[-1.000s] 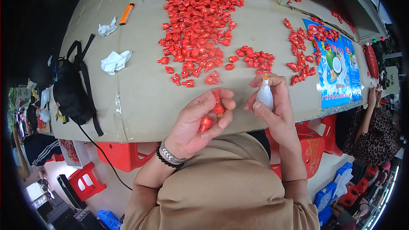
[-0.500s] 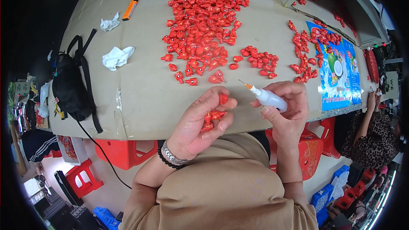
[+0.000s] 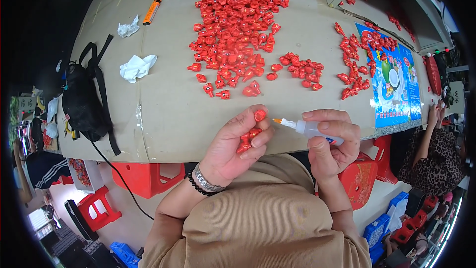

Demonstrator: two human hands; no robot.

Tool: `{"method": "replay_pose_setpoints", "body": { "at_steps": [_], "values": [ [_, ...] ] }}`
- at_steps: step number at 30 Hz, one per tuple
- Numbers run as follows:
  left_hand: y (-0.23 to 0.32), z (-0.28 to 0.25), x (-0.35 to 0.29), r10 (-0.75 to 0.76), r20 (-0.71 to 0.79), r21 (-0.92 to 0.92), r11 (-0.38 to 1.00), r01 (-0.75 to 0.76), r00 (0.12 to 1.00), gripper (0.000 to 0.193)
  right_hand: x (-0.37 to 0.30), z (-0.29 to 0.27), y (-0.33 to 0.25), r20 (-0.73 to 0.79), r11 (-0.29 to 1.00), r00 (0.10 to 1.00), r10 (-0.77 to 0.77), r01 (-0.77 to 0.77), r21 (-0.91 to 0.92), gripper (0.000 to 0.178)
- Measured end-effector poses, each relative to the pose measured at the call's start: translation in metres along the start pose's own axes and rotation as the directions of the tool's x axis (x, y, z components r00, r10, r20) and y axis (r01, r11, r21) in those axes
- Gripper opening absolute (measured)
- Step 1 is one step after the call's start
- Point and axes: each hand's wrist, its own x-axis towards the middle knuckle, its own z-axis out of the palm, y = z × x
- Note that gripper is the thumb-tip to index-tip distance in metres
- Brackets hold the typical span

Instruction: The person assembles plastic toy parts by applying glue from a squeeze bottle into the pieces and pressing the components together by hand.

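Between thumb and forefinger of my left hand [image 3: 235,136] is a small red piece [image 3: 260,115], its round end facing up. More red pieces [image 3: 246,141] are tucked under the curled fingers against the palm. My right hand [image 3: 333,141] grips a white squeeze bottle [image 3: 317,131] with an orange-based needle tip [image 3: 277,120]. The tip points left, a short gap from the pinched piece. Beyond my hands lies a big heap of the same glossy red pieces [image 3: 238,25], with a smaller cluster [image 3: 302,71] to its right.
More red pieces [image 3: 351,59] lie beside a blue printed sheet [image 3: 396,82] at right. Crumpled tissues [image 3: 137,68], an orange box cutter [image 3: 151,12] and a black backpack [image 3: 84,101] are at left. Red stools [image 3: 144,178] stand below the table edge. Another person [image 3: 434,156] sits at far right.
The bottle has tilted from pointing up-left to nearly level, its needle tip lowered toward the pinched piece. My left fingers have shifted slightly around the red pieces.
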Motion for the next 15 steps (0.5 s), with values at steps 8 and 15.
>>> {"method": "replay_pose_setpoints", "body": {
  "at_steps": [8, 15],
  "values": [
    [-0.0013, -0.0009, -0.0002, -0.009, -0.056, 0.03, 0.999, 0.011, 0.998, 0.031, 0.001, 0.0044, -0.0004, 0.063, 0.996, 0.998, -0.013, 0.018, -0.086, 0.022],
    [-0.0021, -0.0014, -0.0006, -0.006, -0.071, 0.038, 0.999, 0.009, 0.997, 0.031, 0.001, 0.0062, 0.0008, 0.083, 0.993, 0.996, -0.033, 0.042, -0.109, 0.022]
  ]
}}
